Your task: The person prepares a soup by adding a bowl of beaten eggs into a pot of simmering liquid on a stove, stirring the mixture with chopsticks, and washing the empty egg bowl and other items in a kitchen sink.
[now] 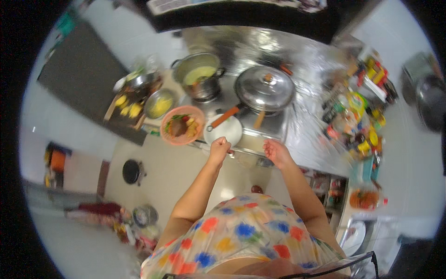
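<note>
My left hand (220, 149) is closed in a fist at the near rim of a white plate (228, 132). A small reddish-brown end shows beside its fingers; whether the hand grips anything is hidden. My right hand (276, 152) hovers at the stove's front edge, fingers loosely curled and slightly apart, with nothing visible in it. Ahead of it, a pan under a shiny domed lid (263, 87) sits on the gas stove (249, 120). The pan's orange-brown handle (224, 118) reaches over the plate. A wooden utensil handle (259, 119) sticks out below the lid.
Left of the plate stand a pink basket (166, 136) of vegetables, a metal bowl (149, 108) with yellow pieces, and a cutting board (108, 113). A large pot (177, 73) is behind a smaller metal pot (204, 92). Bottles and packets (355, 104) crowd the foil-covered counter (310, 139).
</note>
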